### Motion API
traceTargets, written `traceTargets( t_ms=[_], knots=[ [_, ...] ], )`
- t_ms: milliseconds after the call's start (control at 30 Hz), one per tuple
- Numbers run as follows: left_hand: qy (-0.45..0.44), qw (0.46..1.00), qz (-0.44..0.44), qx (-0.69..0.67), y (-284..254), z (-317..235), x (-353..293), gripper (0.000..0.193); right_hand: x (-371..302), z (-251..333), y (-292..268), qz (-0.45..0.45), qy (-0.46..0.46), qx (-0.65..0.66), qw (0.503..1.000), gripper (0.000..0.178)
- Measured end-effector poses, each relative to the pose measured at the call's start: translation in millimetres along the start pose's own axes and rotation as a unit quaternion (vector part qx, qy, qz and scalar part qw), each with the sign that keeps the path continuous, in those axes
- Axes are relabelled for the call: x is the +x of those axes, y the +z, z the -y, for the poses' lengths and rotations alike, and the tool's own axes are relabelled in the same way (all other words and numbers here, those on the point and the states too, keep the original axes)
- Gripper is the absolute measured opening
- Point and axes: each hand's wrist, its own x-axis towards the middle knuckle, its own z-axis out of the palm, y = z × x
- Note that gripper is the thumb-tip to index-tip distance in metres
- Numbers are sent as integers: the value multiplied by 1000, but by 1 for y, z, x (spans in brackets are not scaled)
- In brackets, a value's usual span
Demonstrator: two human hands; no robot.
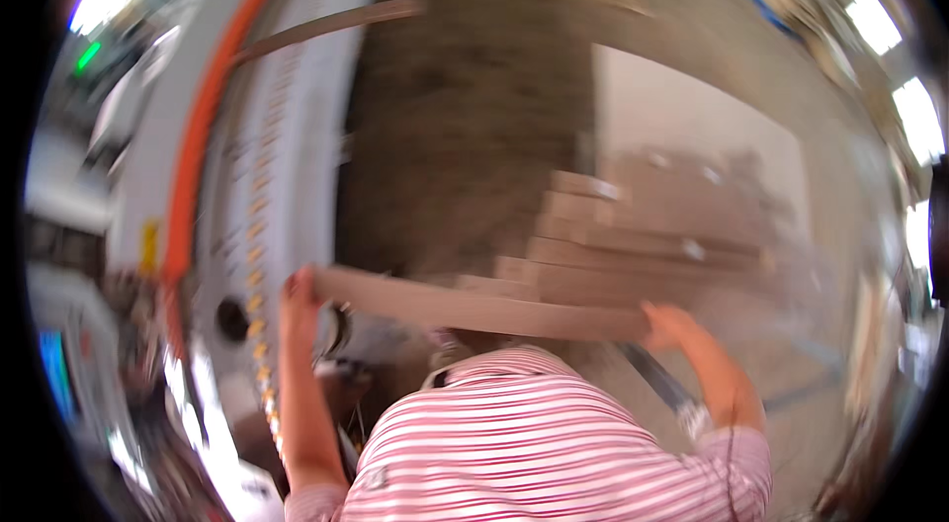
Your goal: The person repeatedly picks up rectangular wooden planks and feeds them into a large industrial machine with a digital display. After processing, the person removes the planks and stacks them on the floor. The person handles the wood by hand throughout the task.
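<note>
A long, narrow brown board (484, 306) spans the space in front of my body, held at both ends. My left hand (300, 293) is closed round its left end, close to the machine's edge. At the other end, my right hand (670, 324) grips the board's right tip. Beyond the board lies a stack of similar brown boards (613, 250), stepped in height. Another brown strip (331, 30) rests across the machine bed farther off. Motion blurs the picture, so the fingers' exact placing is hard to read.
On the left runs a long machine with an orange edge strip (205, 117) and a pale bed (311, 127) with a row of small yellowish parts (259, 216). A large pale sheet (692, 117) lies by the stack. Concrete floor (465, 107) stretches between.
</note>
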Motion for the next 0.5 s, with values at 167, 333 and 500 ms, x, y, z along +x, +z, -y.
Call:
traceTargets(
  t_ms=[167, 333, 500],
  knots=[
    [-84, 935, -306, 160, 63, -39, -44, 48, -7, -18, -50, 10, -56, -4, 998, 76],
    [-37, 936, -322, -137, 43, -71, -51, 43, 26, 27, -68, 130, -105, 49, 985, 76],
    [13, 885, -394, -250, 21, -74, -69, 33, 47, 68, -65, 471, -55, 457, 753, 56]
  ],
)
